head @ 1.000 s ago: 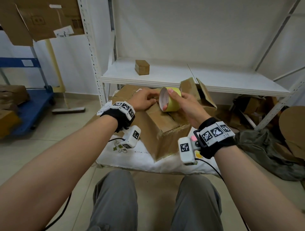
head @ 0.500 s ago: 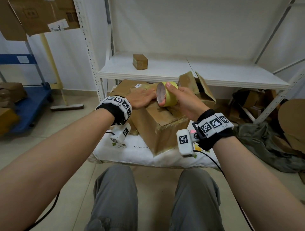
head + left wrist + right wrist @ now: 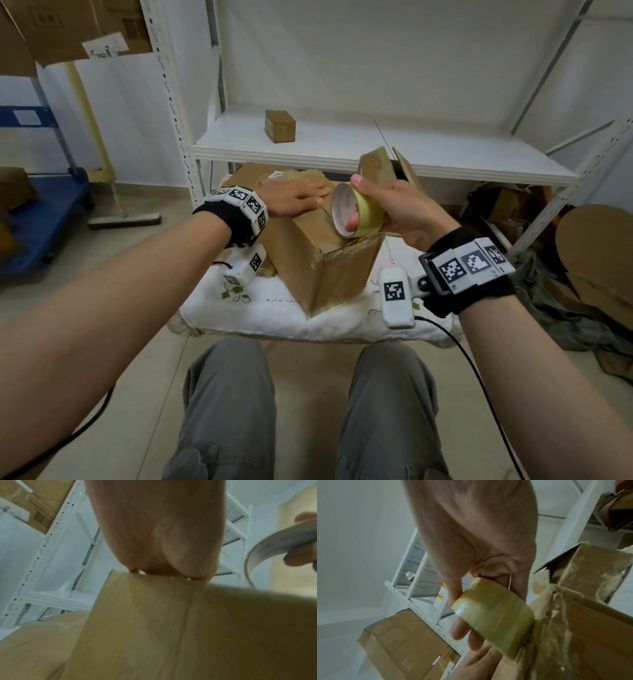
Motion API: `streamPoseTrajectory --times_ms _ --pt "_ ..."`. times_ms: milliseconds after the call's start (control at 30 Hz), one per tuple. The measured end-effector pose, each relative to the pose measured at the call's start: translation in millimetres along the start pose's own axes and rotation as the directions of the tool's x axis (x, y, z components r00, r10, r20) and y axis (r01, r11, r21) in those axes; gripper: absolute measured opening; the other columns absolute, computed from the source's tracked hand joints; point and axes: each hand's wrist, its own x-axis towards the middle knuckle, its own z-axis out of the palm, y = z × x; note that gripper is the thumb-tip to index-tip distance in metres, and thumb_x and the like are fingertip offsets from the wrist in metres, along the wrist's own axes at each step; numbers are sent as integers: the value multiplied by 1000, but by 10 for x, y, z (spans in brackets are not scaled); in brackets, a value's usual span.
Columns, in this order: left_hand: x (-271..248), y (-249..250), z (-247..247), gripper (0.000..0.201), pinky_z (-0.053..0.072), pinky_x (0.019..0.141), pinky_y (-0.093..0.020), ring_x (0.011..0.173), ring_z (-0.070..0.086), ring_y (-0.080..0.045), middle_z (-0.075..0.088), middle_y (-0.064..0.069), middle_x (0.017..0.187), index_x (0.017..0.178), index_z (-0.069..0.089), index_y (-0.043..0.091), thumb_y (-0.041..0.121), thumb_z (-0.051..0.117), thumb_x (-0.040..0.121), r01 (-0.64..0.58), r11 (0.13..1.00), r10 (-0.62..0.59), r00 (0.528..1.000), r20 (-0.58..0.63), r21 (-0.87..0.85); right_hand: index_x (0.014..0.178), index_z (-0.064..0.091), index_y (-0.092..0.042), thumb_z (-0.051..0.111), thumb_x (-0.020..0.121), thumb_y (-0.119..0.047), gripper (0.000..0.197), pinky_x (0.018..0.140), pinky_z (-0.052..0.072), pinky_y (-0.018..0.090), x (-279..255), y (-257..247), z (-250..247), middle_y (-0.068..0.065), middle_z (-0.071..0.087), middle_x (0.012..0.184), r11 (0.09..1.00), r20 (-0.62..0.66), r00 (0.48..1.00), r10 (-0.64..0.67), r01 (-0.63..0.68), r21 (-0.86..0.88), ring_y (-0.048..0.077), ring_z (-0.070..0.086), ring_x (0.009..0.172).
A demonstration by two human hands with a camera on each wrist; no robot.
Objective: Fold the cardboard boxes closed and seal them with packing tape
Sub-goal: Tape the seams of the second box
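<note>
the left hand point(image 3: 297, 202) lies flat on top of the closed cardboard box point(image 3: 318, 263), its fingers point(image 3: 313, 200) straight and pressing the lid down near the far edge. the box sits on a white cushion point(image 3: 267, 308) on the floor, in front of a white metal shelf point(image 3: 342, 144). the right hand point(image 3: 394, 209) grasps the roll of yellowish packing tape point(image 3: 356, 214) just beside the left fingertips, thumb on the outer rim and fingers curled through the white core, the roll held at the box's top right edge. glossy tape already covers that edge. print inside the core is too small to read. a small brown box point(image 3: 280, 125) stands on the shelf.
</note>
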Motion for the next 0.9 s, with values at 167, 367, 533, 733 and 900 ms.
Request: streamPoseTrajectory --times_ms 167,367,533,733,900 --pt "44 84 -185 35 43 94 -27 111 60 -12 66 8 128 119 73 26 42 68 88 -33 999 31 995 -94 -29 111 71 1 61 92 -58 63 93 59 44 0 21 26 16 77 91 998 -20 1000 13 -11 58 25 73 90" --pt "30 119 -105 15 51 81 -28 86 64 -7 74 16 92 101 79 34 37 73 87 54 997 -63 985 -162 -58 112 72 -8 57 91 -66 63 97 56 40 2 25 169 12 76 87 997 -28 1000 -7 9 73 17 72 86" --pt "46 214 -73 14 42 64 -29 67 58 -9 67 18 71 84 80 35 48 74 83 110 994 -113 971 -211 -27 96 74 -14 56 93 -62 51 103 51 39 -103 73 205 18 76 93 986 -57 997 -53 61 158 27 73 100" --pt "71 277 -48 29 34 53 -26 55 50 -9 59 14 56 63 74 30 57 77 74 147 988 -156 957 -246 -53 95 73 -2 70 85 -52 51 91 43 39 -106 200 147 7 73 86 993 -57 993 -107 109 47 19 62 91" --pt "69 239 -4 28 37 56 -27 58 53 -11 65 10 62 64 73 30 56 77 74 150 987 -158 953 -257 -54 99 72 3 69 91 -46 50 99 49 43 -134 216 136 11 78 89 991 -53 991 -120 123 58 18 68 90"
